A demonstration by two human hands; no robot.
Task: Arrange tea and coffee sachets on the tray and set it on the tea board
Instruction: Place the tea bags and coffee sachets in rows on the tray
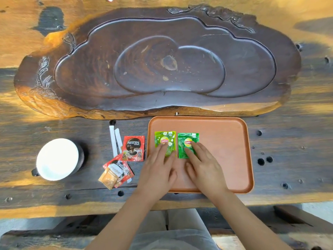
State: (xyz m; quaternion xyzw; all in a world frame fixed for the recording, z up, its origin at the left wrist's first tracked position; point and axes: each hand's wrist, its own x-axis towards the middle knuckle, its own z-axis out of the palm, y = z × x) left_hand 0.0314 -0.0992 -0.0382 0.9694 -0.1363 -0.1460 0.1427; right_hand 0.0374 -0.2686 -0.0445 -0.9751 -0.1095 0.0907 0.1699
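An orange-brown tray [228, 147] lies on the table in front of the dark carved tea board [158, 62]. Two green Lipton tea sachets lie side by side on the tray's left part: a light green one [166, 138] and a darker green one [186, 141]. My left hand [158, 170] rests flat with its fingertips on the light green sachet. My right hand [203, 165] rests flat with its fingertips on the darker sachet. Left of the tray a red Nescafe sachet [133, 147] lies on the table, with a small pile of coffee sachets [115, 173] below it.
Two white stick sachets [115, 139] lie beside the Nescafe sachet. A white-lined cup [57, 158] stands at the left on the table. The wooden table [288, 159] has several dark holes. Its near edge runs just below the tray.
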